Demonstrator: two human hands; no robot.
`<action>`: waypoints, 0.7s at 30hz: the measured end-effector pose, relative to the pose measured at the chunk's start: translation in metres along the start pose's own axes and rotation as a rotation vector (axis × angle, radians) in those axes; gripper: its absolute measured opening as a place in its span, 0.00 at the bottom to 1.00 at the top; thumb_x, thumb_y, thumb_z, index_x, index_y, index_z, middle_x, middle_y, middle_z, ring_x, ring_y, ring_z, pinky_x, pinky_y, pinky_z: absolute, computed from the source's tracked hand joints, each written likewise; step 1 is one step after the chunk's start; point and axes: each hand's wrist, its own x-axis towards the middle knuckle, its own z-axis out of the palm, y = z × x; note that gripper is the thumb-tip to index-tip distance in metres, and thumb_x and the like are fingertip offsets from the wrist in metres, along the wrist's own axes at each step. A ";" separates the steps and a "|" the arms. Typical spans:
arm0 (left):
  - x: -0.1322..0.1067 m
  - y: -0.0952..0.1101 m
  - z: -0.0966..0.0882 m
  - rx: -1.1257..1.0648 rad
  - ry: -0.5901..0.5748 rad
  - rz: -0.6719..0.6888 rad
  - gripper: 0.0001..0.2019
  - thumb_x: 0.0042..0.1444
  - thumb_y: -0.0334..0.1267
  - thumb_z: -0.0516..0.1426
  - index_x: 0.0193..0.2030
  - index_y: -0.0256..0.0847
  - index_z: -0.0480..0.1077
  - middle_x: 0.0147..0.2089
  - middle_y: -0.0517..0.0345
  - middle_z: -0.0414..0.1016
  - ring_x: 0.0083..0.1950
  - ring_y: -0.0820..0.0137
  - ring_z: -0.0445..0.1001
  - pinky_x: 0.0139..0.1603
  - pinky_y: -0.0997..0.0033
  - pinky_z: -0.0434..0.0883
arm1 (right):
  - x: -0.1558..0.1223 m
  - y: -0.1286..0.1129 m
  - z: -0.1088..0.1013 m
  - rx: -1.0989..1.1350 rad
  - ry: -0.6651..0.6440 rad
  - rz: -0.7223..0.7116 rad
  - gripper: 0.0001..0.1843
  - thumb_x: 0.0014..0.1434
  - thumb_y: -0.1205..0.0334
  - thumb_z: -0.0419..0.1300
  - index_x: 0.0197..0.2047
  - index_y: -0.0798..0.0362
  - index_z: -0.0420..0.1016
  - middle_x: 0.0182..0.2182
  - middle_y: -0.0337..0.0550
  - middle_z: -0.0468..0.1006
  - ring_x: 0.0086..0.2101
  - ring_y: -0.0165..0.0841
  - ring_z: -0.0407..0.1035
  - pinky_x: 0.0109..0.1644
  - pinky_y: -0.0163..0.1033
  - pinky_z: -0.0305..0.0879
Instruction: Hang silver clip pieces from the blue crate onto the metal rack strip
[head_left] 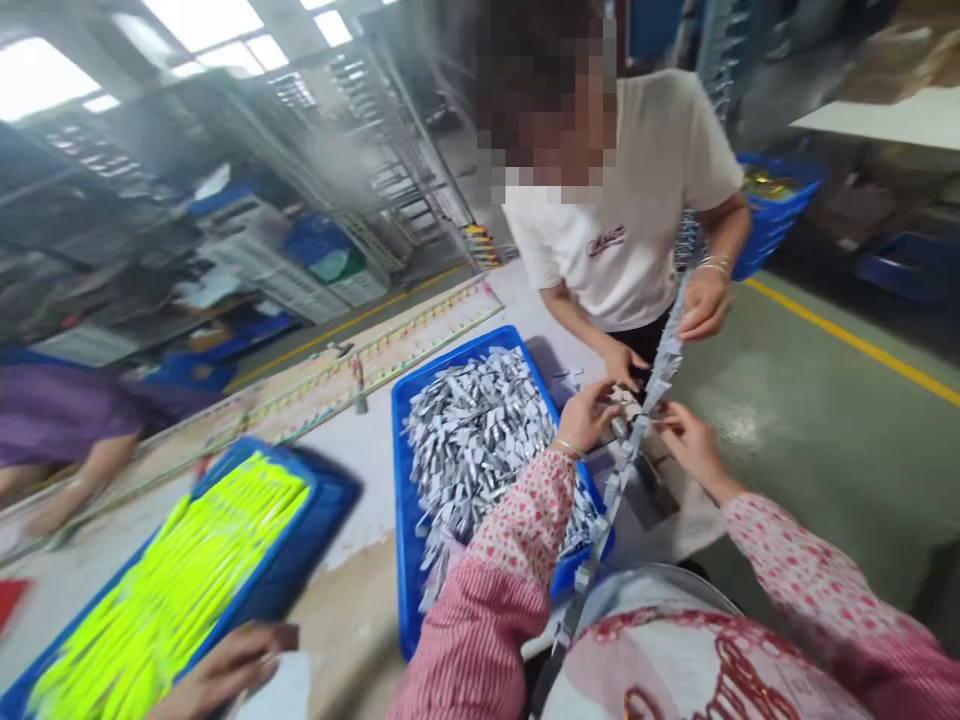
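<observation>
While the grey strip (636, 438) is slanting lengthwise from beside the person's apron (675, 655) up to a co-worker's hand (705, 300), the nearer right hand (691, 445) is pinching its right edge, and the left hand (585, 418) is hovering just left, its grip unclear.

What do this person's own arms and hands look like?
The left hand and right hand wear no gloves; a thin bracelet shows on the left. Both sleeves are pale with small pinkish-red shapes near the hands, and pink higher up, visibly striped on the left.
</observation>
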 end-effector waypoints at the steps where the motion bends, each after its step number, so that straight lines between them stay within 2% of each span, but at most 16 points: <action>1: -0.016 -0.023 -0.002 0.029 0.013 -0.100 0.21 0.55 0.33 0.59 0.57 0.42 0.67 0.50 0.53 0.77 0.48 0.69 0.76 0.51 0.69 0.71 | -0.009 0.009 -0.004 0.043 0.029 0.029 0.23 0.59 0.49 0.54 0.50 0.56 0.72 0.39 0.52 0.80 0.36 0.38 0.75 0.41 0.41 0.70; 5: -0.097 -0.115 -0.027 0.200 0.077 -0.489 0.15 0.56 0.26 0.56 0.51 0.32 0.70 0.50 0.43 0.75 0.50 0.63 0.74 0.55 0.61 0.69 | -0.052 0.048 -0.020 0.059 -0.055 0.202 0.24 0.55 0.43 0.55 0.42 0.55 0.76 0.36 0.52 0.80 0.33 0.40 0.75 0.40 0.43 0.72; 7: -0.127 -0.150 -0.042 0.278 0.097 -0.627 0.13 0.59 0.29 0.56 0.51 0.33 0.69 0.52 0.44 0.73 0.53 0.61 0.72 0.56 0.56 0.67 | -0.069 0.064 -0.024 0.042 -0.107 0.263 0.25 0.54 0.42 0.56 0.41 0.55 0.76 0.35 0.51 0.81 0.32 0.41 0.76 0.38 0.44 0.72; 9: -0.143 -0.173 -0.053 0.337 0.111 -0.717 0.14 0.60 0.34 0.56 0.52 0.34 0.68 0.53 0.46 0.72 0.55 0.61 0.70 0.57 0.52 0.66 | -0.080 0.073 -0.025 0.024 -0.150 0.314 0.24 0.53 0.41 0.56 0.40 0.54 0.76 0.32 0.50 0.81 0.31 0.42 0.76 0.35 0.43 0.72; 11: -0.144 -0.186 -0.056 0.374 0.120 -0.770 0.15 0.61 0.37 0.56 0.53 0.35 0.68 0.55 0.47 0.71 0.56 0.60 0.69 0.58 0.51 0.66 | -0.085 0.075 -0.023 0.018 -0.179 0.341 0.24 0.53 0.41 0.56 0.40 0.53 0.76 0.31 0.50 0.81 0.31 0.43 0.77 0.34 0.42 0.71; 13: -0.135 -0.192 -0.054 0.395 0.123 -0.805 0.15 0.61 0.39 0.56 0.53 0.36 0.68 0.54 0.48 0.71 0.56 0.60 0.69 0.57 0.51 0.67 | -0.086 0.070 -0.020 0.014 -0.195 0.337 0.24 0.54 0.41 0.56 0.40 0.53 0.76 0.31 0.50 0.81 0.31 0.43 0.77 0.35 0.42 0.72; 18: -0.110 -0.192 -0.046 0.401 0.178 -0.846 0.14 0.61 0.42 0.57 0.50 0.35 0.69 0.51 0.49 0.72 0.51 0.62 0.72 0.52 0.53 0.71 | -0.090 0.047 -0.015 -0.024 -0.236 0.292 0.25 0.53 0.40 0.54 0.38 0.52 0.77 0.28 0.49 0.81 0.30 0.44 0.77 0.34 0.43 0.72; 21: -0.107 -0.192 -0.058 0.369 0.215 -0.811 0.13 0.61 0.43 0.56 0.45 0.34 0.71 0.44 0.52 0.75 0.44 0.67 0.75 0.46 0.59 0.74 | -0.095 0.036 -0.015 -0.009 -0.257 0.262 0.23 0.54 0.40 0.54 0.38 0.51 0.77 0.31 0.49 0.81 0.30 0.42 0.76 0.35 0.42 0.72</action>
